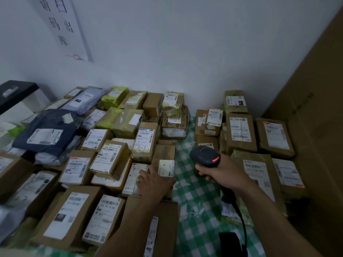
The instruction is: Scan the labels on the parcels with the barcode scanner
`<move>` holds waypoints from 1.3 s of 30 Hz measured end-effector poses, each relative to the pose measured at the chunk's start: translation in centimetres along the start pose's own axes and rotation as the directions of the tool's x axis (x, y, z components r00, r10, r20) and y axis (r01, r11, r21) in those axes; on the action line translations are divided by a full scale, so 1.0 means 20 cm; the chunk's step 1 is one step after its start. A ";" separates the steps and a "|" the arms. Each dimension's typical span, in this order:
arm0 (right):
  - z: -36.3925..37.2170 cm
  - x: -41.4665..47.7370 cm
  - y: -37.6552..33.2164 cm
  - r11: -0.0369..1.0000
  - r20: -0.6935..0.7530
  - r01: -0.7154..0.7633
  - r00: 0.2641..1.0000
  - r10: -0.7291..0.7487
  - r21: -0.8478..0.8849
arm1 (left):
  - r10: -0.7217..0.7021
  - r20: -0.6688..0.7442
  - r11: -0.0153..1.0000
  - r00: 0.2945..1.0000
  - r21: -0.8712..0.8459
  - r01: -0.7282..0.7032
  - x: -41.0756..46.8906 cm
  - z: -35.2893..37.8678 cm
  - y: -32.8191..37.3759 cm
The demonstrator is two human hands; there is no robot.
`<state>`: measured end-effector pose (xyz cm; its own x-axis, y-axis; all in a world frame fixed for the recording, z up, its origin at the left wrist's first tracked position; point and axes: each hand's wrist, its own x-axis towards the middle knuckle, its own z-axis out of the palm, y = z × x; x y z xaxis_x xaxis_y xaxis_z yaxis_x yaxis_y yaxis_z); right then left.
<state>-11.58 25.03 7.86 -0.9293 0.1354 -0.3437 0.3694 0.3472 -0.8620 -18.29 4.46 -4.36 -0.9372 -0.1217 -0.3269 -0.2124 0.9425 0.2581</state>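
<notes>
My right hand grips a black barcode scanner with a red light lit on its head and a cable hanging down. The scanner points left toward a small brown parcel with a white label. My left hand lies on that parcel's near end, just below the label, its fingers spread over the neighbouring flat parcel. Many labelled cardboard parcels and bags cover the table to the left. A second group of labelled parcels lies to the right.
A green-and-white checked cloth shows in a strip between the two groups. A dark blue bag lies at the left. A large cardboard sheet stands along the right. A white wall with a printed paper sign closes the back.
</notes>
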 end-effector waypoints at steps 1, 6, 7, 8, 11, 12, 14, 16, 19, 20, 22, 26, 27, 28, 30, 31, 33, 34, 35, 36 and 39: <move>0.00 0.00 0.01 1.000 -0.001 -0.006 1.000 0.006 0.003 | -0.005 -0.001 1.000 1.000 0.030 0.005 0.00 0.01 0.00; -0.06 0.01 0.06 0.997 -0.038 -0.059 0.997 0.061 0.051 | -0.022 -0.039 0.995 0.999 0.098 0.026 0.01 0.04 0.00; -0.07 0.01 0.06 0.995 -0.046 -0.070 0.996 0.074 0.076 | -0.003 -0.063 0.994 0.998 0.111 0.010 0.01 0.03 0.01; -0.09 0.02 0.07 0.991 -0.060 -0.084 0.994 0.091 0.099 | 0.035 -0.090 0.995 0.995 0.100 -0.026 0.01 0.01 0.03; -0.15 0.05 0.10 0.974 -0.118 -0.125 0.982 0.149 0.189 | 0.252 -0.136 0.965 0.958 -0.045 -0.260 0.02 -0.05 0.14; -0.18 0.07 0.10 0.965 -0.133 -0.127 0.978 0.160 0.231 | 0.331 -0.140 0.934 0.933 -0.089 -0.345 0.03 -0.07 0.20; -0.25 0.11 0.09 0.953 -0.168 -0.115 0.972 0.166 0.279 | 0.434 -0.136 0.872 0.890 -0.183 -0.453 0.09 -0.10 0.35; -0.33 0.15 0.06 0.949 -0.191 -0.112 0.966 0.174 0.296 | 0.480 -0.108 0.825 0.871 -0.282 -0.490 0.17 -0.12 0.53; -0.44 0.24 0.06 0.925 -0.197 -0.137 0.956 0.218 0.355 | 0.523 -0.038 0.768 0.852 -0.412 -0.490 0.33 -0.14 0.78; -0.46 0.27 0.07 0.919 -0.193 -0.144 0.955 0.226 0.366 | 0.540 -0.030 0.751 0.841 -0.435 -0.497 0.38 -0.14 0.86; -0.49 0.34 0.11 0.913 -0.205 -0.152 0.948 0.242 0.378 | 0.554 -0.010 0.730 0.833 -0.475 -0.491 0.49 -0.11 1.01; -0.54 0.46 0.22 0.911 -0.252 -0.172 0.927 0.278 0.374 | 0.490 0.079 0.712 0.868 -0.610 -0.346 0.68 0.00 1.24; -0.54 0.48 0.25 0.918 -0.268 -0.170 0.923 0.276 0.357 | 0.490 0.071 0.694 0.869 -0.636 -0.339 0.71 0.03 1.29; -0.55 0.50 0.27 0.922 -0.279 -0.165 0.921 0.271 0.349 | 0.489 0.061 0.677 0.870 -0.655 -0.334 0.74 0.06 1.33; -0.56 0.53 0.32 0.918 -0.294 -0.171 0.913 0.284 0.357 | 0.457 0.073 0.680 0.887 -0.671 -0.296 0.79 0.11 1.39; -0.56 0.54 0.33 0.915 -0.299 -0.176 0.908 0.294 0.363 | 0.432 0.093 0.690 0.897 -0.675 -0.263 0.83 0.15 1.41; -0.57 0.56 0.35 0.903 -0.303 -0.182 0.900 0.312 0.390 | 0.398 0.144 0.695 0.906 -0.692 -0.196 0.90 0.23 1.43; -0.57 0.56 0.36 0.896 -0.302 -0.184 0.898 0.321 0.404 | 0.379 0.158 0.681 0.912 -0.715 -0.159 0.91 0.24 1.43; -0.57 0.57 0.37 0.890 -0.303 -0.188 0.894 0.330 0.416 | 0.351 0.166 0.657 0.922 -0.745 -0.116 0.91 0.25 1.44; -0.57 0.57 0.37 0.885 -0.304 -0.192 0.891 0.339 0.424 | 0.319 0.168 0.632 0.933 -0.771 -0.078 0.90 0.24 1.43; -0.58 0.57 0.39 0.882 -0.297 -0.205 0.889 0.349 0.424 | 0.258 0.165 0.591 0.952 -0.806 -0.020 0.91 0.25 1.43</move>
<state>-19.41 40.08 1.55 -0.6980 0.5169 -0.4956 0.5173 -0.1146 -0.8481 -40.05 30.77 -7.37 -0.9013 0.1783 -0.3947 -0.3296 0.3089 0.8922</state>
